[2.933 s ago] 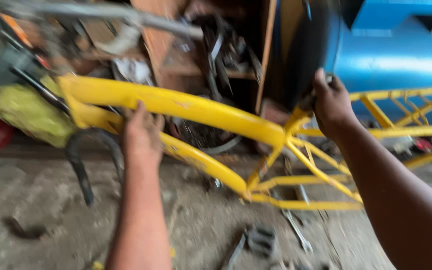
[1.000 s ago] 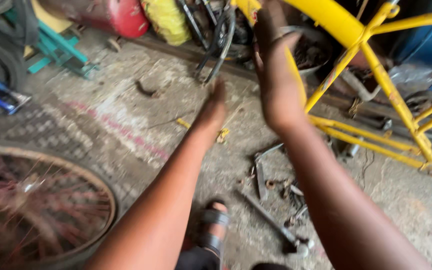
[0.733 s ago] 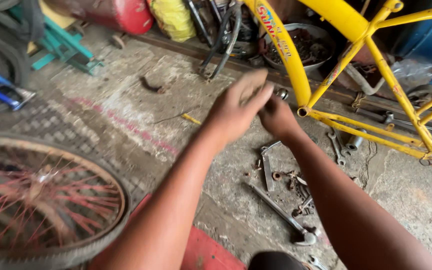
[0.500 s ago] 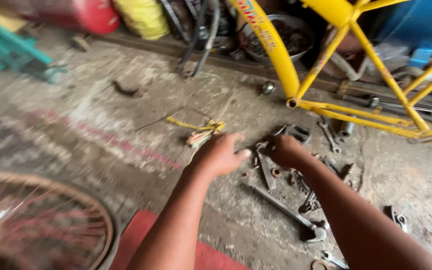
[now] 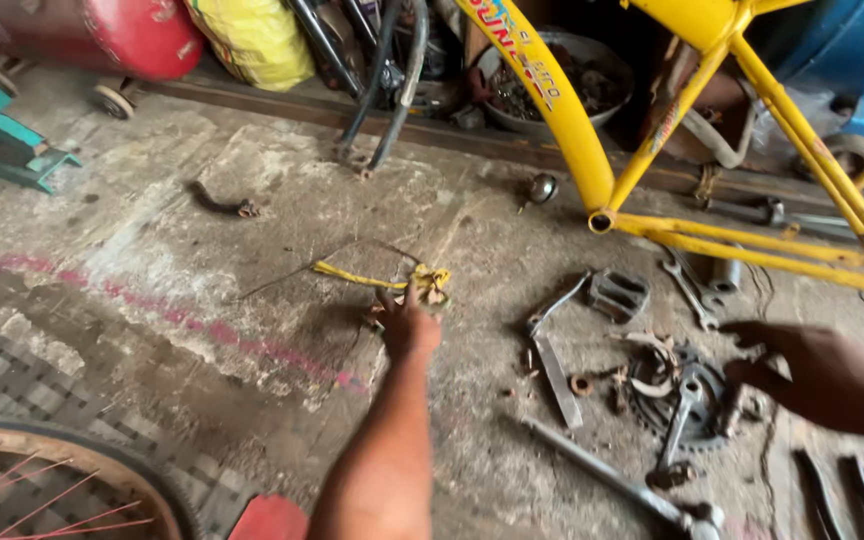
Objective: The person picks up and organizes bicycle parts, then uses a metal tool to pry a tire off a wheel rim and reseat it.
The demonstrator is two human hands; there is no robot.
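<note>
My left hand (image 5: 407, 325) reaches down to the concrete floor, fingers spread, right at a yellow cable tangle (image 5: 422, 282) with a thin wire running left. My right hand (image 5: 802, 365) hovers low at the right, fingers apart, just beside a black chainring with crank (image 5: 682, 390) lying among loose parts. Neither hand holds anything. A yellow bicycle frame (image 5: 562, 110) stands behind both hands.
A crank arm with pedal (image 5: 592, 300), spanners (image 5: 687, 290) and a long wrench (image 5: 612, 480) lie on the floor. A bicycle wheel (image 5: 62, 480) is at bottom left. A red cylinder (image 5: 102, 35), yellow sack (image 5: 252, 40) and teal stand (image 5: 2, 140) sit along the back.
Both hands came down from the yellow frame to the floor. They moved apart: the left went to the yellow cable, the right swung out to the parts at right.
</note>
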